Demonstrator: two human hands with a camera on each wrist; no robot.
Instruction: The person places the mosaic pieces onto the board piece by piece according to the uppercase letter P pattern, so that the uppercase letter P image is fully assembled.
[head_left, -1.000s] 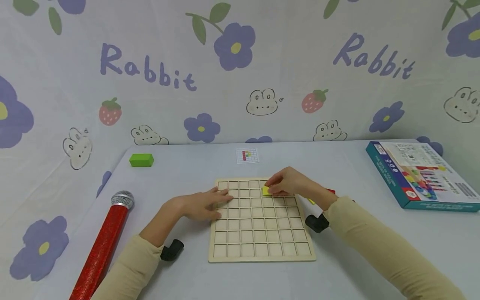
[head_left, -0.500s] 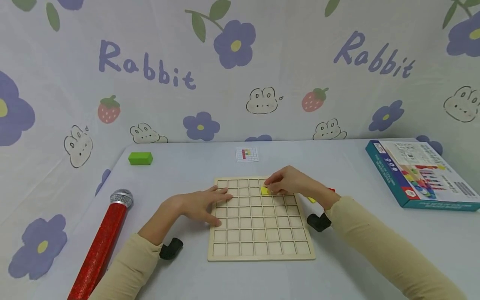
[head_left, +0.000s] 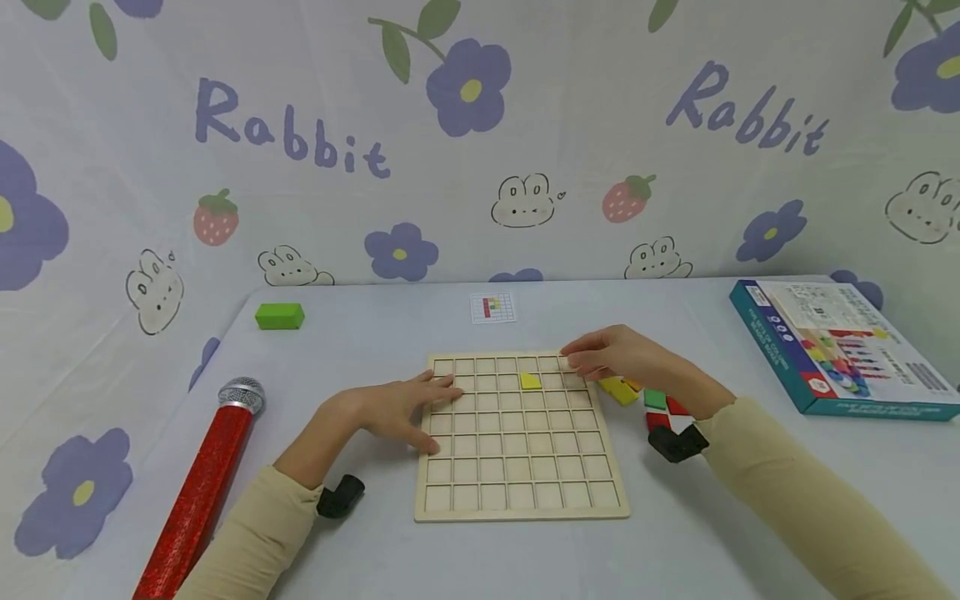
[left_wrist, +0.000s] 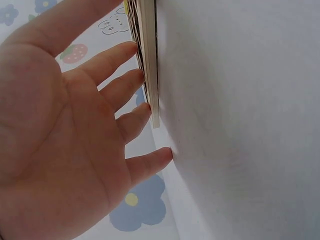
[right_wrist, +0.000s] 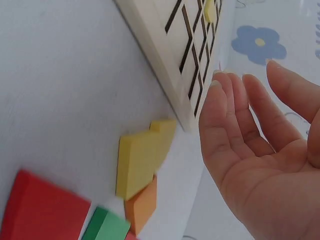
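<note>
A wooden grid board point(head_left: 497, 450) lies flat on the white table, with one yellow piece point(head_left: 530, 382) set in a cell of its second row. My left hand point(head_left: 390, 410) rests spread on the board's left edge; in the left wrist view several of its fingertips touch the rim. Over the board's top right corner hovers my right hand point(head_left: 626, 357), fingers loosely bent and holding nothing, as the right wrist view point(right_wrist: 265, 150) confirms. Just right of the board lie yellow pieces point(right_wrist: 137, 162), an orange piece point(right_wrist: 142, 205), a green piece point(head_left: 655, 399) and red pieces point(head_left: 657, 420).
A small card point(head_left: 493, 308) printed with a coloured grid lies behind the board. At the back left is a green block point(head_left: 280, 317). A red microphone point(head_left: 202, 492) lies left of my arm, and a flat game box point(head_left: 847, 350) occupies the right side.
My right hand has let go of the yellow piece, leaving it in the board, and moved right. The loose pieces beside the board now show more. The left hand has stayed put.
</note>
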